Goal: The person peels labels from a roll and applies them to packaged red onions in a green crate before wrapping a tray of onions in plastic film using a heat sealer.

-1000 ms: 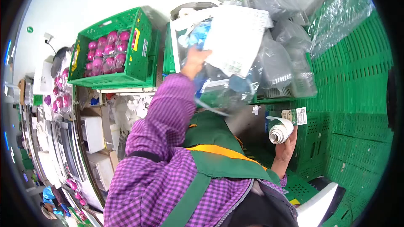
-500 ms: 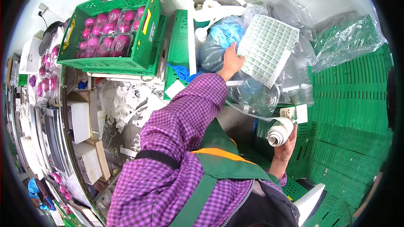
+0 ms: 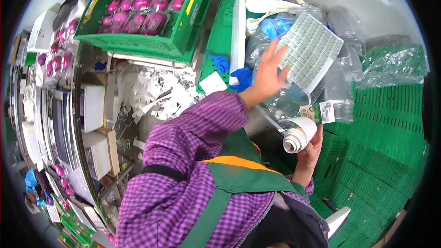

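Observation:
My right hand [image 3: 310,152] grips a roll of white labels [image 3: 298,138], its coiled end toward me. A printed green and white label [image 3: 319,112] sticks up at the top of the roll. Fingers spread and slightly blurred, my left hand [image 3: 267,74] is stretched over clear plastic bags, overlapping the lower left edge of a sheet of small printed labels [image 3: 313,48]. Behind its fingertips lies crumpled blue plastic [image 3: 278,25]. A blue glove-like piece [image 3: 242,79] shows beside my left wrist.
A green crate [image 3: 133,41] with packs of purple-pink round items stands at the upper left. Paper scraps [image 3: 161,87] are heaped below it. Green crates [image 3: 381,138] are stacked on the right, and a white square card [image 3: 213,83] lies near my left sleeve.
My left hand has drawn back from the blue plastic, its pointing finger giving way to spread fingers. The view has shifted, and more of the printed label shows above the roll.

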`<state>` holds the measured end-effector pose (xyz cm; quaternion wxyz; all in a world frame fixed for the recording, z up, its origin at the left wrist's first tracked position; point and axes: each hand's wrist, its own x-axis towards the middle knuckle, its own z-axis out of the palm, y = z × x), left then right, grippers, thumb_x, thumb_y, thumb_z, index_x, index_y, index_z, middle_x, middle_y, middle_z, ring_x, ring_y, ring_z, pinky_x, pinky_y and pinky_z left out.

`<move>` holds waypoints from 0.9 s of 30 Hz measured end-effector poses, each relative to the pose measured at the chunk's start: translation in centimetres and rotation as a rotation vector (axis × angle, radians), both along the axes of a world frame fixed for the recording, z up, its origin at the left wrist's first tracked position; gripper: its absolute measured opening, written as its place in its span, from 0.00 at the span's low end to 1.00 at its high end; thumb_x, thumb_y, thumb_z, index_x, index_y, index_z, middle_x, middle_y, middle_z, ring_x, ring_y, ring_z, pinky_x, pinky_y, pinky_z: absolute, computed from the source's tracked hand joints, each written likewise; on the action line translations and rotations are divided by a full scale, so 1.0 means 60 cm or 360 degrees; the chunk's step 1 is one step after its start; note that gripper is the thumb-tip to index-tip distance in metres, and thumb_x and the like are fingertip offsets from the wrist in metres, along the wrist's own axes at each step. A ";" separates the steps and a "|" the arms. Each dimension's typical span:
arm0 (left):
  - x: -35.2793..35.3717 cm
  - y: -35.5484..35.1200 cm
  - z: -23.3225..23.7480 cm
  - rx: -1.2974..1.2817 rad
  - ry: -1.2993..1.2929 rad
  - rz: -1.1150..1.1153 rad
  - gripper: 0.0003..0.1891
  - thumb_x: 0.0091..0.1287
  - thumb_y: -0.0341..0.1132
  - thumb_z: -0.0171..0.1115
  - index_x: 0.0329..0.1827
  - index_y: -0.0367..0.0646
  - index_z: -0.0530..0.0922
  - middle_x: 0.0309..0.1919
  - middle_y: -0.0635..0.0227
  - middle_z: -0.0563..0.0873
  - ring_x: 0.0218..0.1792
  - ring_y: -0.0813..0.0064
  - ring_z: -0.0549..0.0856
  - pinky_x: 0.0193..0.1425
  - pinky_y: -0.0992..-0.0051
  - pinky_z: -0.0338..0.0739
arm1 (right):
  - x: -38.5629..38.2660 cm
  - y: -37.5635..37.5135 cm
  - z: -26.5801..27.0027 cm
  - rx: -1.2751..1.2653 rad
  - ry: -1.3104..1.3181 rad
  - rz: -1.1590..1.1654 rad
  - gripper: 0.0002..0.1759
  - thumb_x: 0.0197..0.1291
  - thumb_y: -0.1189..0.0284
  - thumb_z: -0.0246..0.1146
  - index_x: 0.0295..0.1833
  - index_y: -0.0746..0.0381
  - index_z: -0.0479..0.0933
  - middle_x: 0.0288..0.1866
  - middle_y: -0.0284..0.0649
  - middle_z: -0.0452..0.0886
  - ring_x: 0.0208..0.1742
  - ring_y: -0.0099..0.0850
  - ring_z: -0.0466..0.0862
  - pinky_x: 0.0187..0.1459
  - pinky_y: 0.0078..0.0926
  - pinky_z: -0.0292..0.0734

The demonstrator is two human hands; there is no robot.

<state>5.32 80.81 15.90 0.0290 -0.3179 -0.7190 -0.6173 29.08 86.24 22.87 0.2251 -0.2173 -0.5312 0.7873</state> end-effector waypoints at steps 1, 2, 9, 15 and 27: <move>0.015 -0.032 0.017 0.0175 -0.0036 -0.0241 0.27 0.61 0.29 0.65 0.64 0.37 0.69 0.63 0.48 0.72 0.64 0.51 0.73 0.65 0.59 0.69 | -0.008 0.000 -0.003 0.0000 -0.0046 0.0033 0.58 0.46 0.66 0.77 0.76 0.67 0.47 0.71 0.52 0.65 0.67 0.42 0.72 0.67 0.40 0.68; 0.031 -0.070 0.030 0.0192 -0.0487 -0.0543 0.24 0.64 0.29 0.63 0.64 0.38 0.70 0.61 0.54 0.75 0.61 0.57 0.76 0.61 0.63 0.73 | -0.019 0.002 -0.007 0.0046 -0.0033 0.0109 0.56 0.47 0.68 0.75 0.76 0.67 0.48 0.71 0.51 0.65 0.68 0.41 0.70 0.68 0.39 0.65; 0.089 -0.313 0.012 0.0465 -0.2458 -0.1302 0.26 0.75 0.39 0.50 0.74 0.42 0.60 0.59 0.65 0.78 0.56 0.69 0.80 0.54 0.69 0.79 | -0.144 -0.065 -0.019 0.0106 -0.0374 0.0815 0.45 0.52 0.85 0.60 0.76 0.67 0.49 0.69 0.45 0.68 0.66 0.32 0.71 0.65 0.31 0.66; 0.125 -0.429 -0.013 0.1004 -0.2616 -0.0965 0.37 0.70 0.44 0.57 0.77 0.44 0.50 0.69 0.64 0.68 0.65 0.66 0.72 0.59 0.60 0.76 | -0.213 -0.151 -0.049 0.0081 -0.0496 0.1413 0.45 0.57 0.84 0.61 0.77 0.66 0.46 0.63 0.41 0.73 0.61 0.25 0.74 0.60 0.24 0.69; 0.071 -0.579 -0.072 0.1098 -0.2708 -0.0686 0.36 0.62 0.30 0.64 0.73 0.47 0.58 0.60 0.61 0.74 0.60 0.66 0.77 0.59 0.59 0.78 | -0.273 -0.364 -0.088 0.0431 -0.0643 0.1217 0.44 0.61 0.86 0.58 0.76 0.68 0.39 0.47 0.44 0.81 0.41 0.25 0.81 0.42 0.23 0.79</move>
